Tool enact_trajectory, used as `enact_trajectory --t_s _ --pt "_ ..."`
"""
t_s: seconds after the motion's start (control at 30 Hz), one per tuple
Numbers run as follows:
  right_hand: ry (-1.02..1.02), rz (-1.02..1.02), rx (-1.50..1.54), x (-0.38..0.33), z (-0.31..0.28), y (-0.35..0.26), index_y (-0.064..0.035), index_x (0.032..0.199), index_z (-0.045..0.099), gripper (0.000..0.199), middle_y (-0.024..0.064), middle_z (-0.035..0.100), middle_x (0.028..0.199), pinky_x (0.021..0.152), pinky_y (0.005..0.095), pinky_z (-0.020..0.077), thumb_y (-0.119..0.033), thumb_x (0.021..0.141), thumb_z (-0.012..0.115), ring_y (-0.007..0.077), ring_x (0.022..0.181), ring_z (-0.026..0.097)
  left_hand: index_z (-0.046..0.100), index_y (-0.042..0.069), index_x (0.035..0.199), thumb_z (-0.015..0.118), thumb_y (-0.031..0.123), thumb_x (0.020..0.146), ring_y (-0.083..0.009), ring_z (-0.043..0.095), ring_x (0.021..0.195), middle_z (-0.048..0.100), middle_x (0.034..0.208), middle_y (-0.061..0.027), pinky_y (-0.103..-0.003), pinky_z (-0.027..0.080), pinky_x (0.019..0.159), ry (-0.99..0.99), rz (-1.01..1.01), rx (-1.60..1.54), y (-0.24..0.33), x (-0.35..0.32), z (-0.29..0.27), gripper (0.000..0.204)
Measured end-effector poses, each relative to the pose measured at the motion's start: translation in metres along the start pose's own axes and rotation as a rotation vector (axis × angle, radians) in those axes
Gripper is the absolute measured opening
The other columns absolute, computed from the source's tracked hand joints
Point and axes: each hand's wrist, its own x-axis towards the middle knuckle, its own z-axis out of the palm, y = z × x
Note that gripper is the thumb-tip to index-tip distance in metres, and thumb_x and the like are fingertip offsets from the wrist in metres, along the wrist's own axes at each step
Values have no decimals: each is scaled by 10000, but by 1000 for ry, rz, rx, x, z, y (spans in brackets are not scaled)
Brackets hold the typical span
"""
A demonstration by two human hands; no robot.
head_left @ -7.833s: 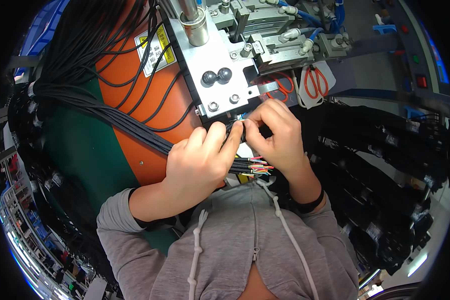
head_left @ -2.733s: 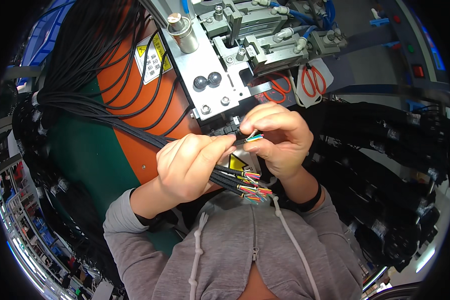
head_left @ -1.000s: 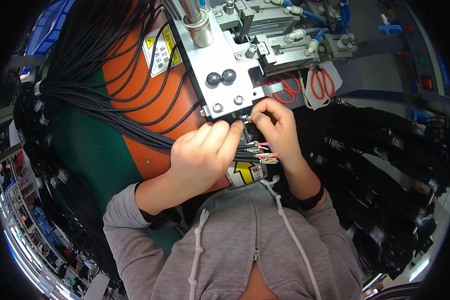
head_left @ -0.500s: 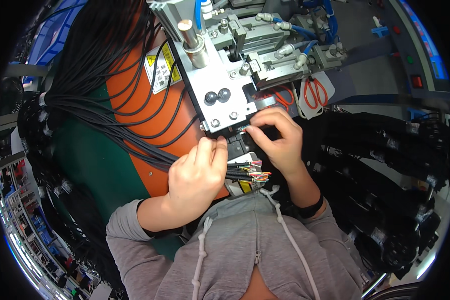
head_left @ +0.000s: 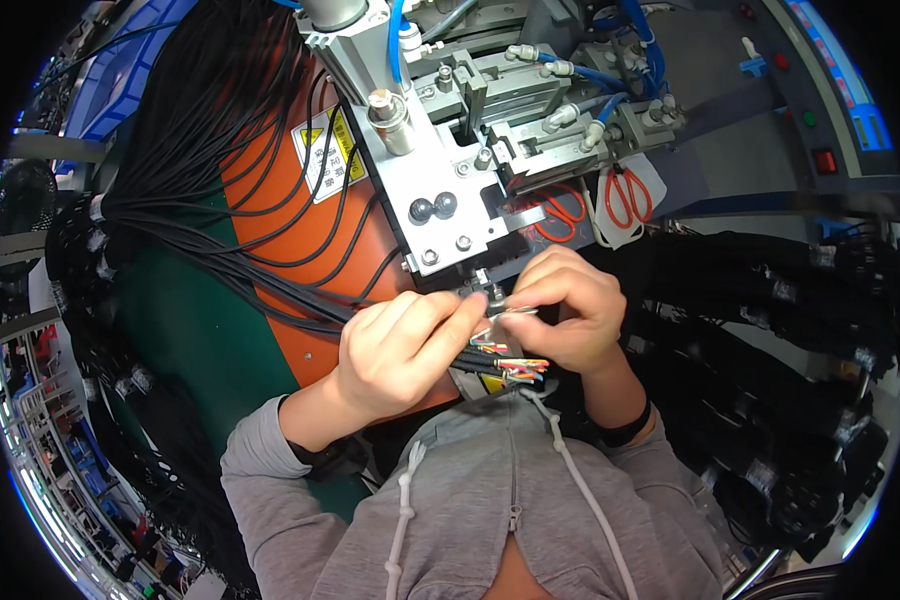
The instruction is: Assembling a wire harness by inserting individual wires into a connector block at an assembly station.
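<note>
My left hand [head_left: 400,350] is closed, thumb and finger pinched at the front of a metal clamping machine [head_left: 440,185]. What sits in this pinch is mostly covered by the fingers. Just to its right, my right hand [head_left: 575,310] pinches the thin pale wires [head_left: 520,312] of a cable end. Behind the fingertips is a small dark fixture [head_left: 482,285] of the machine. Below the hands, several black cables [head_left: 480,358] end in stripped, multicoloured wires [head_left: 523,366], lying over a white and yellow label.
Many black cables [head_left: 210,225] fan across an orange panel [head_left: 270,160] and green surface [head_left: 170,320] at left. Red-handled scissors [head_left: 628,197] lie beyond my right hand. Blue air hoses [head_left: 655,60] run at the back. Black cable bundles [head_left: 770,370] hang at right.
Both hands have come back from the machine toward me and closer together. Thin pale wires now show between my right fingertips, and the coloured wire ends have shifted slightly toward me.
</note>
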Motion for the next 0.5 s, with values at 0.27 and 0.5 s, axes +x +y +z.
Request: enact_trajectory --t_s 0.27,0.5 --pt "166 7 383 12 24 2 10 821 656 175 110 657 816 674 315 491 48 691 767 221 763 620 668 -12 934 740 98 750 -167 571 559 588 723 -61 -279 437 444 106 -45 8 2 -3 8 226" --pt "56 -33 189 15 19 4 -4 808 649 185 88 642 814 679 321 482 12 685 787 223 762 611 656 -9 912 734 85 734 -170 560 553 556 698 -52 -281 429 438 82 -53 -26 1 -4 10 216"
